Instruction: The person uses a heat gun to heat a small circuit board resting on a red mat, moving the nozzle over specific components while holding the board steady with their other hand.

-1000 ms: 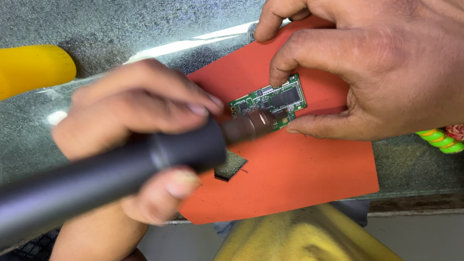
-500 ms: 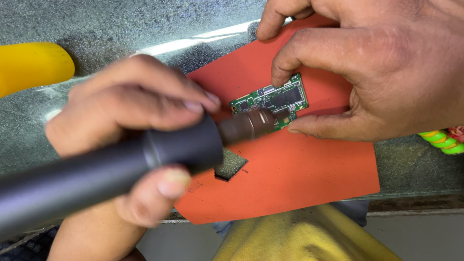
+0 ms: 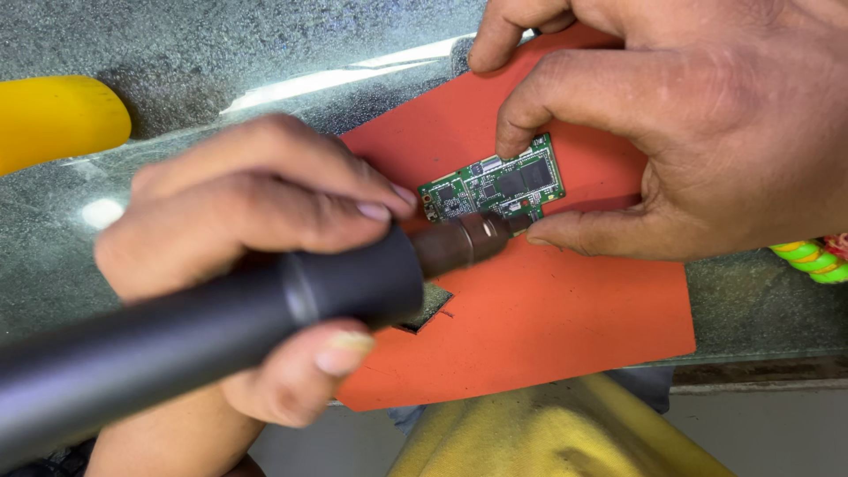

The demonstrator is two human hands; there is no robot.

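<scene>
My left hand [image 3: 238, 230] grips a thick black hot-air tool [image 3: 203, 331] whose brown metal nozzle [image 3: 464, 243] points at the lower edge of a small green circuit board [image 3: 495, 185]. The board lies flat on an orange-red mat [image 3: 548, 309]. My right hand [image 3: 689, 115] pinches the board's right end between forefinger and thumb, holding it against the mat.
The mat rests on a speckled grey worktop [image 3: 177, 53] under a glass sheet. A yellow rounded object [image 3: 53, 119] lies at the far left. A green and yellow coiled cord [image 3: 808, 261] shows at the right edge. Yellow cloth [image 3: 548, 433] sits below the table's front edge.
My left hand and the tool have shifted slightly; the nozzle stays at the board's lower edge. My right hand and the board have not moved.
</scene>
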